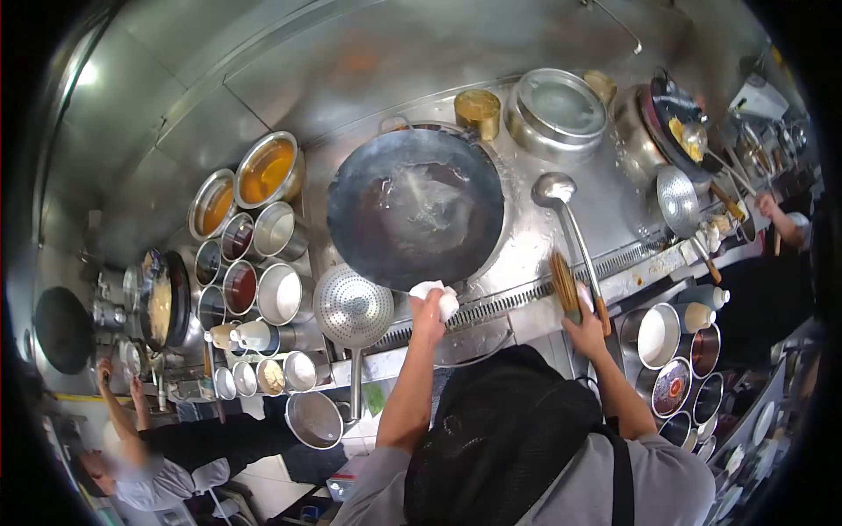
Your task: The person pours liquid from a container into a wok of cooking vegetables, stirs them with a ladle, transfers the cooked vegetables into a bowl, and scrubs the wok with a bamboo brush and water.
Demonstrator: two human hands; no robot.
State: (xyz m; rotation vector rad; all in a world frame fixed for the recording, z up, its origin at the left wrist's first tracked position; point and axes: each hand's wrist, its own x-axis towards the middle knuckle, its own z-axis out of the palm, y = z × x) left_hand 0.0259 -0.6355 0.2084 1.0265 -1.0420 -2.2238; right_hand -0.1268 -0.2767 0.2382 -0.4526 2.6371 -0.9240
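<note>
A large dark wok (417, 250) sits on the burner, with some cloudy liquid in its bottom. At its near rim, my left hand (428, 317) is closed round a folded white cloth (435, 296) pressed against the edge. My right hand (586, 333) grips a bamboo wok brush (562, 279), bristles pointing up and away from me. Just beside that hand lies a ladle (574, 223), its bowl on the steel top and its wooden handle end close to my fingers. To the left of my left hand rests a perforated strainer (353, 307), its handle towards me.
Steel pots of sauces and seasonings (241, 285) stand left, with bowls of orange liquid (266, 171) behind. A lidded pot (557, 110) and a brass-coloured tin (478, 112) are at the back. More containers (658, 337) stand right. Co-workers (167, 469) are at both sides.
</note>
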